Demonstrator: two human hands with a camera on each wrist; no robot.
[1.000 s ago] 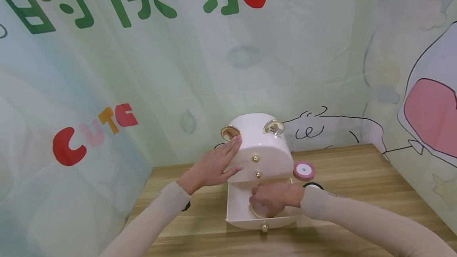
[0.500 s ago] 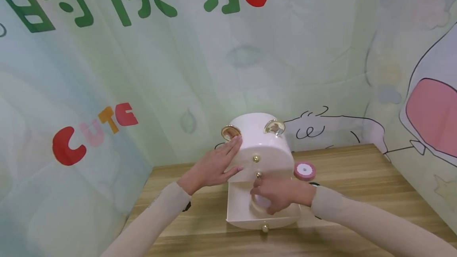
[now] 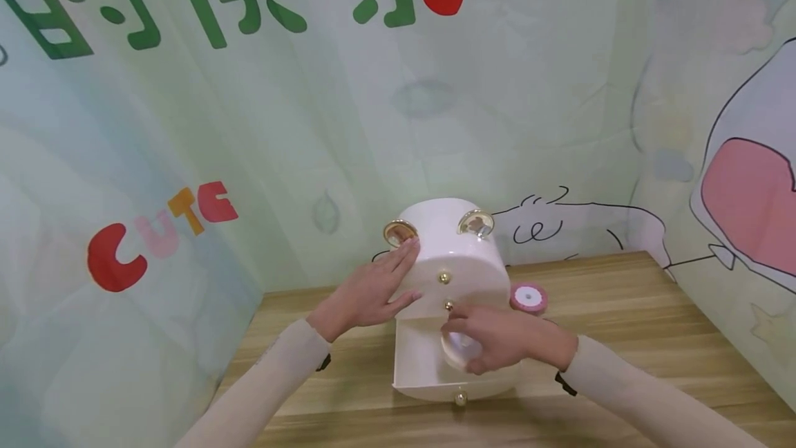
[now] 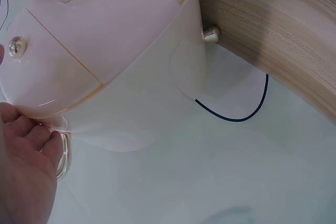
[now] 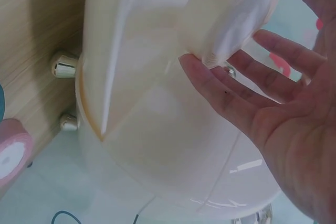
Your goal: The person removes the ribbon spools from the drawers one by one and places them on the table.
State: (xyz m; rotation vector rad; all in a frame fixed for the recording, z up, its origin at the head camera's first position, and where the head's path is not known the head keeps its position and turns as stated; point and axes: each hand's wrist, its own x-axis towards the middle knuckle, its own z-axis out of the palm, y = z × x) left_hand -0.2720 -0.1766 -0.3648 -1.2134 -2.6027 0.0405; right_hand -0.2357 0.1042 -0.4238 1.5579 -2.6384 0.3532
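A white drawer box (image 3: 450,244) with gold knobs and two round gold ears stands on the table, its bottom drawer (image 3: 413,355) pulled out. My right hand (image 3: 506,337) pinches a cream ribbon roll (image 3: 457,351) between thumb and fingertips, over the drawer. The right wrist view shows the roll (image 5: 223,19) tilted, its pale flat side toward the palm. With straight fingers, my left hand (image 3: 373,292) rests on the upper left of the box, beside the left gold ear (image 3: 398,232). In the left wrist view these fingers (image 4: 34,135) lie along the box's rounded edge.
A pink ribbon roll (image 3: 528,298) with a white core lies on the wooden table (image 3: 622,296), right of the box. Close behind the box hangs a printed cloth backdrop (image 3: 528,123). The drawer's front knob (image 3: 460,398) juts toward me.
My right hand has drawn back slightly to the right and up, and the cream ribbon roll has tilted up with it. The left hand keeps its place on the box.
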